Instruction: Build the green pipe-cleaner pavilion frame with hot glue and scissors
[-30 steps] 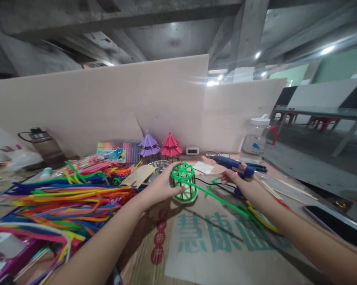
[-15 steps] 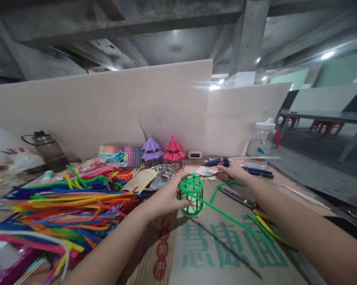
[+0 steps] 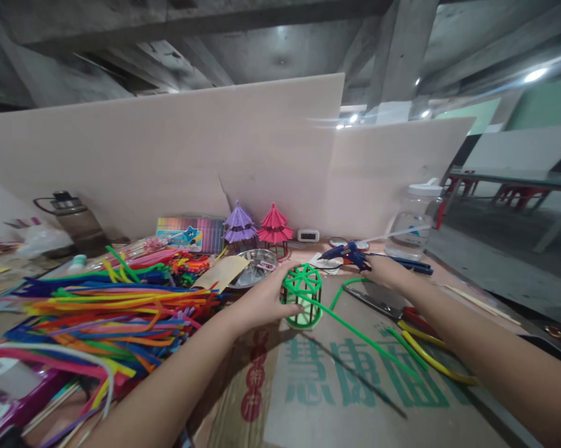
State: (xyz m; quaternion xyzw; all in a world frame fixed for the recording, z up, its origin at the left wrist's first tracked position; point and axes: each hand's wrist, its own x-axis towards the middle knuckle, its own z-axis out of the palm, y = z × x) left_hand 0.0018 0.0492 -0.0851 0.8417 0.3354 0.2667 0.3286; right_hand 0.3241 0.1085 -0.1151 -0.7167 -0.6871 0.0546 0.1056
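My left hand [image 3: 266, 305] is closed around the left side of a small green pipe-cleaner cage [image 3: 303, 280]. The cage has a spoked top, dark uprights and a green base ring, and stands on the cardboard. From it a long green pipe cleaner [image 3: 369, 339] runs down to the right. Farther back, my right hand [image 3: 385, 272] grips the handle of a blue hot glue gun [image 3: 348, 252], whose nozzle points left over a white paper scrap [image 3: 324, 264]. A clear glue stick [image 3: 395, 233] sticks out of its rear. My right fingertips are partly hidden.
Colourful pipe cleaners [image 3: 117, 311] lie heaped on the left. Purple [image 3: 239, 227] and red [image 3: 274, 225] pagoda models stand behind, near a metal dish [image 3: 250, 280]. Scissors [image 3: 374, 300] and yellow-handled pliers [image 3: 434, 361] lie right of the cage. A clear jug [image 3: 413, 218] stands behind.
The glue gun has tilted, its rear glue stick now slanting upward, and my right hand has shifted slightly right. My left hand still holds the cage. The whole view has shifted a little.
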